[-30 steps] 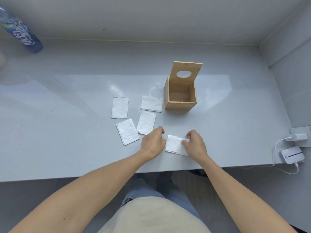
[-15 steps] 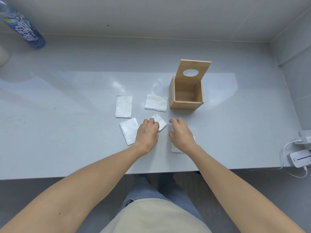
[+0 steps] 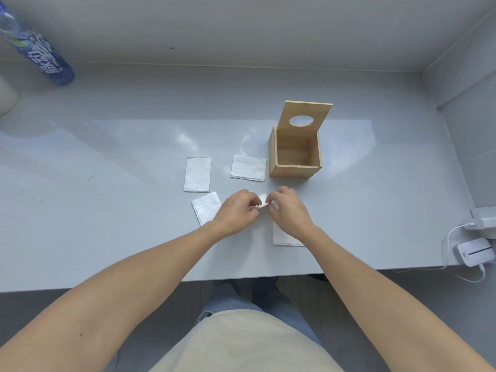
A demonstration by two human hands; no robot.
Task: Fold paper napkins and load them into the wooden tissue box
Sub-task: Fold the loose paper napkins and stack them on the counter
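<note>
The wooden tissue box [image 3: 295, 167] stands open on the grey table, its lid with an oval hole tilted up at the back; it looks empty inside. My left hand [image 3: 236, 210] and my right hand [image 3: 288, 210] meet just in front of it, both pinching one white napkin [image 3: 261, 201] lifted off the surface. A folded napkin [image 3: 284, 236] lies under my right wrist. Three more folded napkins lie flat: one [image 3: 197, 174] at the left, one [image 3: 248, 167] beside the box, one [image 3: 206, 206] partly under my left hand.
A blue plastic bottle [image 3: 40, 53] stands at the far left corner. A white charger and small white device [image 3: 475, 253] with a cable sit at the right table edge. Walls close the back and right sides. The table's front edge [image 3: 161, 284] runs below my forearms.
Both hands left the folded napkin near the front edge, moved forward to the napkin between them, and picked it up together.
</note>
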